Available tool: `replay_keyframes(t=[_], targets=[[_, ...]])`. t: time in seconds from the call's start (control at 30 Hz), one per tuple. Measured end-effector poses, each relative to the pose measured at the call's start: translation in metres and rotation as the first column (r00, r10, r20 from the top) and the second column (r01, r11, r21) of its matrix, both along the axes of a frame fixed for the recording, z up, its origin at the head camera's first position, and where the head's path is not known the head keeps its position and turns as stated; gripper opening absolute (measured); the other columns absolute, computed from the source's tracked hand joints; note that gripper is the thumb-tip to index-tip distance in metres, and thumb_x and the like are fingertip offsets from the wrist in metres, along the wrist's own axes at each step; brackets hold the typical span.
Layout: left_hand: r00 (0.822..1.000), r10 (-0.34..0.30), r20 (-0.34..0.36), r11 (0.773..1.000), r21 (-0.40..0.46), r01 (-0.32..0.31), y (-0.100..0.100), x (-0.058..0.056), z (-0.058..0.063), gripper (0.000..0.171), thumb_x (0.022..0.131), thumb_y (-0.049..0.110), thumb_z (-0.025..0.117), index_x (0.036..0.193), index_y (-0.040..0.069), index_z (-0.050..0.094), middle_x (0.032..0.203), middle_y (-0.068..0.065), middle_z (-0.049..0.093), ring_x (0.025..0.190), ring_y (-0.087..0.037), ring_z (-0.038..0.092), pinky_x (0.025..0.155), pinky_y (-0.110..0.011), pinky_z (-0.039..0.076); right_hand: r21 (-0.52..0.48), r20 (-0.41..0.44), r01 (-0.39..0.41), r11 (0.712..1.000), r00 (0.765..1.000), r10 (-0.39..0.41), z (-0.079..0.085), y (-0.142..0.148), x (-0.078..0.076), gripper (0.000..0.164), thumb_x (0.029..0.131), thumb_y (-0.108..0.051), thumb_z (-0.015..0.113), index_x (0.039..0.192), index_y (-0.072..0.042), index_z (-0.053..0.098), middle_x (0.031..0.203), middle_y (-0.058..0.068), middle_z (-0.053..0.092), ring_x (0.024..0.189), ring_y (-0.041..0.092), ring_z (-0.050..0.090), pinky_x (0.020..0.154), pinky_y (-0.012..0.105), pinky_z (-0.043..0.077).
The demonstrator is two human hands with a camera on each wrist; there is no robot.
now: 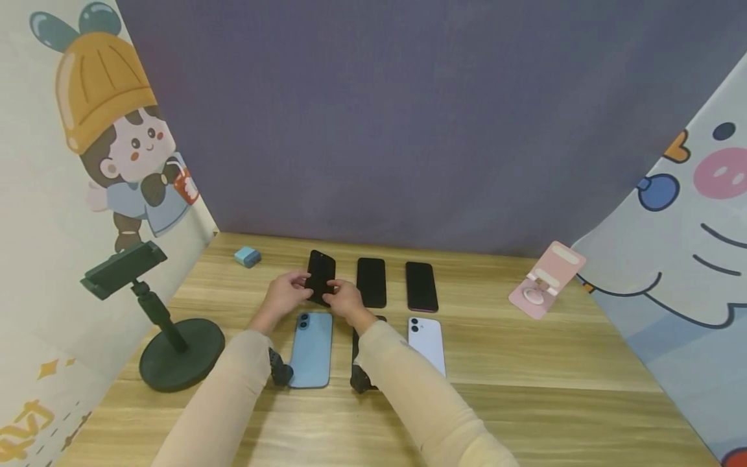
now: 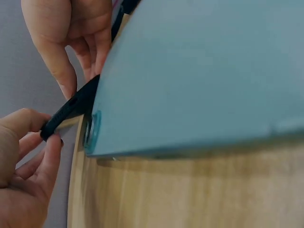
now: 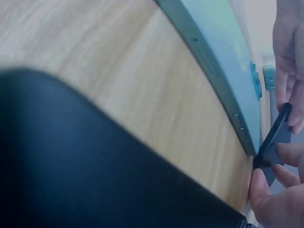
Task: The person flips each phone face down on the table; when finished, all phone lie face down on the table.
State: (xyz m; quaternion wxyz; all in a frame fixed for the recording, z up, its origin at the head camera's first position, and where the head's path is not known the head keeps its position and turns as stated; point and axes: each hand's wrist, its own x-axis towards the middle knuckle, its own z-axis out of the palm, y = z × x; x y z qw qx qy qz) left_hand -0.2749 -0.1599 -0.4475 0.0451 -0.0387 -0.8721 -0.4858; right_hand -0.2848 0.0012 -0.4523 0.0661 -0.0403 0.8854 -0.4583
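Both hands pinch a black smartphone [image 1: 320, 275] by its opposite edges at the far left of the row, its dark screen up. My left hand [image 1: 284, 299] grips the left side and my right hand [image 1: 345, 299] the lower right side. In the left wrist view the phone [image 2: 78, 102] tilts, one edge higher than the other. Fingers and thumb of the right hand [image 3: 280, 197] take its near edge in the right wrist view. Just in front lies a light blue phone [image 1: 312, 353], camera side up. A dark phone [image 1: 355, 344] is mostly hidden under the right wrist.
Two black phones [image 1: 371, 283] lie side by side to the right, with a white phone [image 1: 426, 344] in front. A dark phone stand [image 1: 179, 353] with a round base stands left. A small blue block [image 1: 248, 257] sits behind; a pink folding stand [image 1: 547, 279] is far right.
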Motion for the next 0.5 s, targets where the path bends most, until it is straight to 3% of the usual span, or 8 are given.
replay_keyframes(t=[0.23,0.5], targets=[[0.999,-0.002,0.038,0.995,-0.098,0.006,-0.0048,-0.0017,-0.0043,0.040,0.086,0.007,0.070,0.122,-0.008,0.061,0.108,-0.025,0.064,0.100,-0.038,0.062,0.084,-0.047,0.051,0.089,-0.011,-0.026,0.996,1.000,0.027,0.0005,-0.0009,-0.0013,0.038,0.091,-0.012,0.070,0.128,-0.008,0.064,0.112,0.013,0.066,0.101,0.023,0.062,0.079,0.030,0.052],[0.997,0.001,0.080,0.988,-0.153,0.011,-0.0075,-0.0040,-0.0080,0.041,0.086,0.009,0.071,0.122,-0.008,0.061,0.107,-0.025,0.065,0.099,-0.037,0.061,0.086,-0.047,0.049,0.159,-0.039,-0.038,0.987,0.998,0.045,0.0010,-0.0021,-0.0026,0.038,0.089,-0.011,0.071,0.127,-0.009,0.065,0.111,0.012,0.067,0.104,0.024,0.061,0.083,0.030,0.051]])
